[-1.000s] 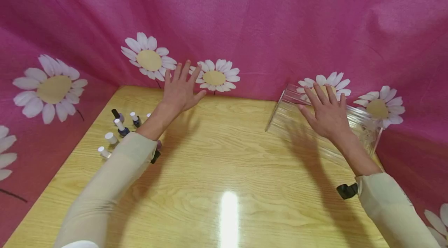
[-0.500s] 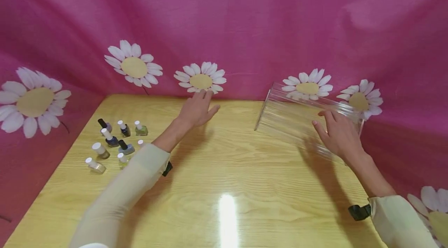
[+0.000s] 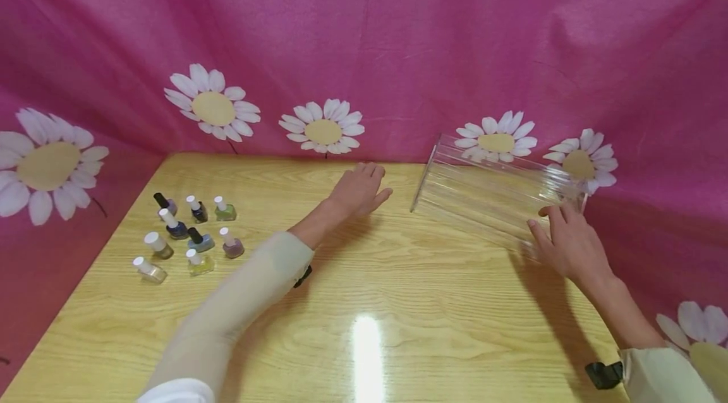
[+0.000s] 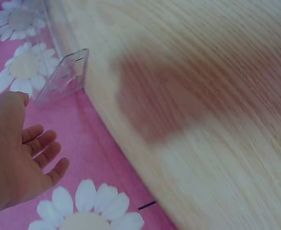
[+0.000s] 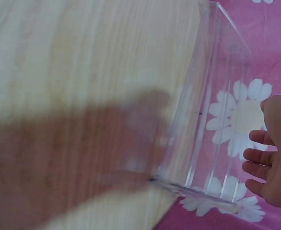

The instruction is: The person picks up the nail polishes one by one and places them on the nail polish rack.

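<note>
A clear plastic tiered rack (image 3: 483, 194) stands at the back right of the table, near the curtain. My right hand (image 3: 571, 242) is at the rack's right front corner with fingers loosely bent; whether it touches the plastic I cannot tell. In the right wrist view the fingers of that hand (image 5: 270, 158) hold nothing. My left hand (image 3: 357, 191) hovers over the table left of the rack, apart from it. The left wrist view shows this hand (image 4: 25, 153) with relaxed fingers and nothing in them, the rack's end panel (image 4: 66, 76) beyond it.
Several nail polish bottles stand in a group on the left of the wooden table (image 3: 364, 289), among them a green one (image 3: 225, 211), a mauve one (image 3: 232, 246) and a yellow one (image 3: 200, 265). A pink daisy-print curtain (image 3: 364, 43) borders the table's back and sides.
My left hand has come down and moved right, away from the bottles toward the rack. My right hand has lowered and shifted right to the rack's right end. The head view has shifted slightly.
</note>
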`<state>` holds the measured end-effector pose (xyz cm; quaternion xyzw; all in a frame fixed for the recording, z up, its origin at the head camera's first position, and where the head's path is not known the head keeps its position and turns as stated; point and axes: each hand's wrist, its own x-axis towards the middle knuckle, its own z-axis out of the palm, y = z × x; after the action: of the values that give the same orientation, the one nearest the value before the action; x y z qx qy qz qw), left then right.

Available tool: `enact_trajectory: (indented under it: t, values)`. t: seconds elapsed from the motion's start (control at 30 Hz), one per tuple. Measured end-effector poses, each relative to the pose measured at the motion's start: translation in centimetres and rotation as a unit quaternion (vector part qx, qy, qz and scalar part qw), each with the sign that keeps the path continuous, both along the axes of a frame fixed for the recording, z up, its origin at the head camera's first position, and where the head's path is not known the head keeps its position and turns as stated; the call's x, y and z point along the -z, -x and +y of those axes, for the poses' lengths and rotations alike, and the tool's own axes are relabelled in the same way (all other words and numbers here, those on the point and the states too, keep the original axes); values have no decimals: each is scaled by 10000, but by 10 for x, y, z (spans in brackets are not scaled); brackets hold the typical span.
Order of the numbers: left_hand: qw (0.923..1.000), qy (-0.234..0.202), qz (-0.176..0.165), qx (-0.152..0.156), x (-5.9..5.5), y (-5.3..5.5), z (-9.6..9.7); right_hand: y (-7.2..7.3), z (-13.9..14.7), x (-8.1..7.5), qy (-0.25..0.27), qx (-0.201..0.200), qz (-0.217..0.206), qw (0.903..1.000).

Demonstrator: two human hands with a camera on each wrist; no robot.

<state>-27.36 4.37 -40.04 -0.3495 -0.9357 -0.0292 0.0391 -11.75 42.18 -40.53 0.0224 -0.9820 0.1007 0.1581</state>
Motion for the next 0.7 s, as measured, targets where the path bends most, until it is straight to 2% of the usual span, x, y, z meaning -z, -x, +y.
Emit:
enact_trajectory:
  t: [0.1, 0.23, 0.43, 0.7]
  values:
    - [9994, 306, 63, 137, 5, 0, 10, -5, 5, 5, 23, 63, -45, 10000]
    - [9978, 495, 277, 348, 13, -1, 21, -11, 11, 9, -5, 172, -121, 9998]
    - [9983, 278, 288, 423, 22, -3, 35, -20, 18, 13, -32, 513, -396, 9979]
    - [9987, 297, 161, 368, 32, -1, 51, -27, 31, 25, -227, 637, -76, 9977]
